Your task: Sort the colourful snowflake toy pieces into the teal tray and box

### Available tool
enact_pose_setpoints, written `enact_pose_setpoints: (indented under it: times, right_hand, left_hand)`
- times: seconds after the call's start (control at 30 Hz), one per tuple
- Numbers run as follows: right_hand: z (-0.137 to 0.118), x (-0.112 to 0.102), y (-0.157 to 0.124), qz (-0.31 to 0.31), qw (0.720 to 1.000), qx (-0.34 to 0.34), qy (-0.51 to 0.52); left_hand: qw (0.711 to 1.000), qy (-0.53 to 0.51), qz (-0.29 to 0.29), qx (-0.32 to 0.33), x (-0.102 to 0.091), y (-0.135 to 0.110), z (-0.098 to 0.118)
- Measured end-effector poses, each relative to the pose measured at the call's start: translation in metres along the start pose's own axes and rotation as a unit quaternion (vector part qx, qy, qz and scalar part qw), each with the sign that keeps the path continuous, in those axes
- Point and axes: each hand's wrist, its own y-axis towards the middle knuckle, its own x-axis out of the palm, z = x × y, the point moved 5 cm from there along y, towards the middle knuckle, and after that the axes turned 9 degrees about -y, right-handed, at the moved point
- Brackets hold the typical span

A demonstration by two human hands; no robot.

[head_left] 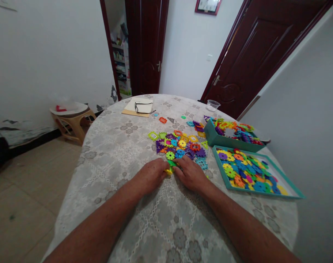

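Close to the table's middle, my left hand point(153, 174) and my right hand point(190, 173) meet around a green plastic interlocking piece point(171, 164) and a yellow piece point(169, 171). Both hands have their fingers bent and pinched on these small pieces; the fingers partly cover them. Just beyond the fingertips lies a spread of colourful notched building pieces point(182, 143), some round like flowers, others square or triangular. A lime flower-shaped disc point(170, 155) sits right in front of my fingers, beside a blue disc point(180, 153).
To the right stand a teal box point(219, 137) heaped with pieces and a shallow teal lid point(223, 175) holding flower discs. Farther back are black glasses point(143, 107) on a notebook point(130, 106) and a clear plastic cup point(212, 105). A stool point(70, 124) stands left of the table.
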Motion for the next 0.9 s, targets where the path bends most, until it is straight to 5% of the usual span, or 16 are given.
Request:
enact_pose_setpoints:
  times: [0.73,0.9]
  right_hand:
    - [-0.019,0.005,-0.004,-0.052,0.988,0.008,-0.144]
    - [-0.019,0.006,-0.008,-0.035,0.992,-0.021,-0.123]
  left_hand:
    - [0.993,-0.078,0.058,-0.066,-0.013,-0.005,-0.003]
    - [0.995,-0.07,0.027,-0.065,-0.007,-0.004,-0.001]
